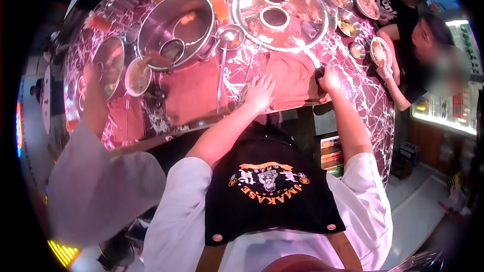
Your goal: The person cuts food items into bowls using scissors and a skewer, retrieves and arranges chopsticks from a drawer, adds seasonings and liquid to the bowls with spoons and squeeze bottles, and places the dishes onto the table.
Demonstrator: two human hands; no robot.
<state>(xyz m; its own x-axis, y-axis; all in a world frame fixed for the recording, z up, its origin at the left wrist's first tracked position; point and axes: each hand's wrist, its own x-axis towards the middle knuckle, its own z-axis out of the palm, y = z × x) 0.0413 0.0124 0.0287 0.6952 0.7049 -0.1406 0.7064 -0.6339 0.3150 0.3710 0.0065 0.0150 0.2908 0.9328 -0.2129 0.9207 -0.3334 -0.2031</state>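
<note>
My left hand lies flat with fingers stretched out, on the left edge of a folded reddish cloth at the counter's front. At the cloth's right side, my right hand is closed round the black handle of a knife. The bright blade points up and left toward the rim of a large round metal tray. In the tray are dark chunks of food in liquid and two round bowls with dark contents, the nearer one pale-rimmed.
Left of the tray stands a big metal pot; a long-handled ladle lies beside it. A co-worker's blurred arm reaches in at left near a bowl. Across the right edge, people hold food bowls. Small dishes stand near them.
</note>
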